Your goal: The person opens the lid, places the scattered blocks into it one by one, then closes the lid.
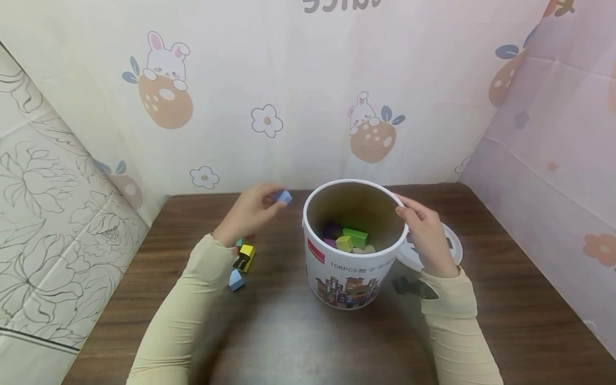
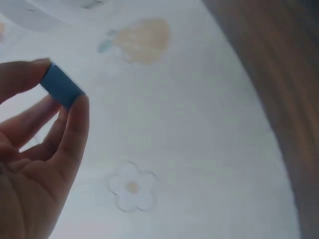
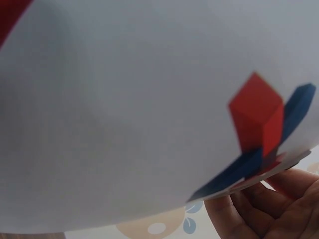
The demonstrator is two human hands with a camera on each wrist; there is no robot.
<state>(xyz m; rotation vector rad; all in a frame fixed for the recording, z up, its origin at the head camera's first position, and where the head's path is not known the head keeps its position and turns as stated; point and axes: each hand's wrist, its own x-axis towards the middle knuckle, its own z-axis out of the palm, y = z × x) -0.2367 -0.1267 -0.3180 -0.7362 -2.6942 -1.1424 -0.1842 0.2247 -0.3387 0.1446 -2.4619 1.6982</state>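
Note:
My left hand (image 1: 250, 211) pinches a small blue block (image 1: 285, 197) in the air, to the left of a white bucket (image 1: 317, 272) and close to its rim height. In the left wrist view the blue block (image 2: 62, 87) sits between thumb and fingertips. My right hand (image 1: 425, 232) grips the bucket's rim on the right side, thumb over the edge. Inside the bucket lie several blocks, among them a green block (image 1: 356, 237) and a yellow-green block (image 1: 344, 244). The right wrist view is mostly filled by the bucket's printed wall (image 3: 124, 124).
Left of the bucket, a yellow block (image 1: 247, 252) with black on it, a light blue block (image 1: 236, 280) and a partly hidden teal block (image 1: 239, 243) lie on the wooden table (image 1: 298, 347). A white lid (image 1: 454, 248) lies to the right, partly behind my right hand.

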